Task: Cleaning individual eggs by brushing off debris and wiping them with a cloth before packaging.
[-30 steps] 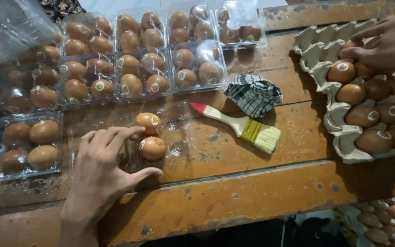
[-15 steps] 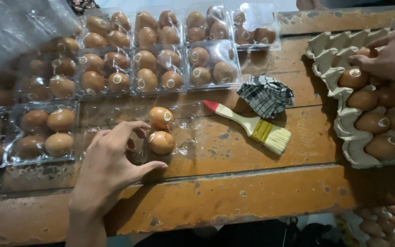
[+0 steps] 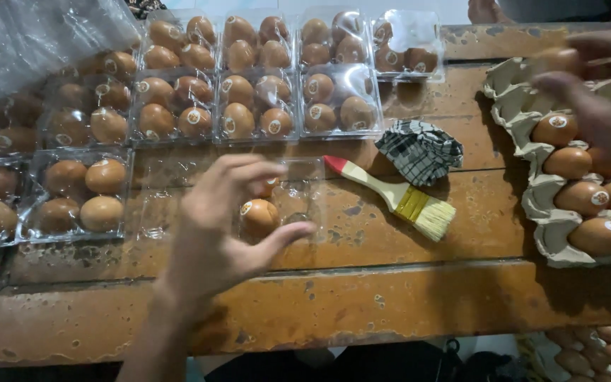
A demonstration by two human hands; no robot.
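Packing step here: left hand [image 3: 213, 233] hovers with fingers spread, gripping nothing, over the open clear carton [image 3: 277, 201] near the table's [image 3: 390, 304] front edge, 2 eggs [image 3: 258, 216] inside. Right hand [image 3: 595, 92] looks pinched on a blurry egg [image 3: 553, 60] above the pulp tray [image 3: 532, 212] at the right edge. Next move probably needs aiming for an empty cup.

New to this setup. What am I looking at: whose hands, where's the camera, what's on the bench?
No machine here: a person works bare-handed, and the single picture comes from a camera on their head, looking down. The left hand hovers over an open clear plastic egg box with a brown egg in it. The right hand, blurred, is over a grey pulp egg tray and seems to pinch an egg. On the worn wooden table lie filled clear egg boxes, a paintbrush and a checked cloth.
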